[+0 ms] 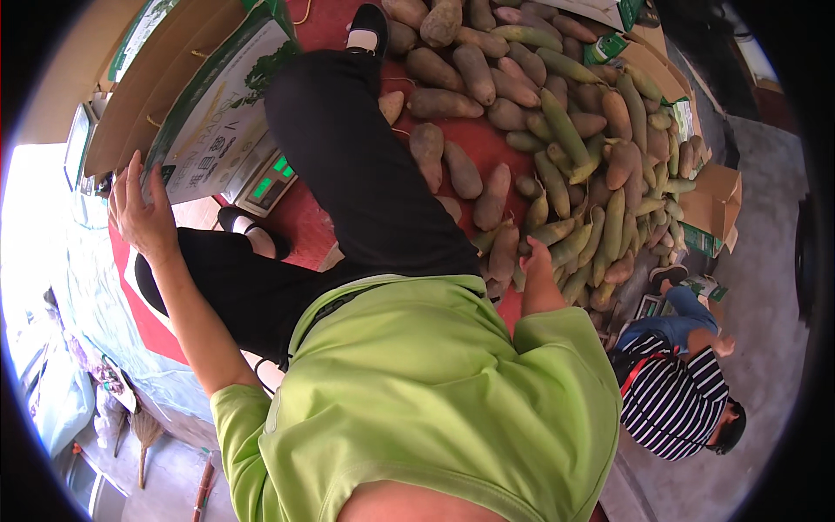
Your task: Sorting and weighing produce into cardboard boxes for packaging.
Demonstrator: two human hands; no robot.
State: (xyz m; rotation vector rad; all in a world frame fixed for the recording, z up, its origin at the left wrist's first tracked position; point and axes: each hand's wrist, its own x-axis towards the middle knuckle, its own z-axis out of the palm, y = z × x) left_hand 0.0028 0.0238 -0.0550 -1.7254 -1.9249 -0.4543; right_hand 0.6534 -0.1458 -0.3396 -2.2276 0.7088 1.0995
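Note:
At the left, my left hand (146,217) is at the near end of a tall printed cardboard box (222,130), its thumb against the printed side and its fingers over the brown rim. The box stands by a scale (263,187) with a lit green display. My right hand (537,264) is low at the edge of a big heap of long green and reddish-brown radishes (565,130). Closest to it lies a reddish-brown radish (503,252). Most of that hand's fingers are hidden, and whether it holds anything does not show.
Loose radishes lie on the red mat (313,235) between my legs and the heap. Opened cardboard boxes (711,200) stand along the heap's right side. A person in a striped shirt (674,400) sits at the lower right. A broom (144,435) lies at the lower left.

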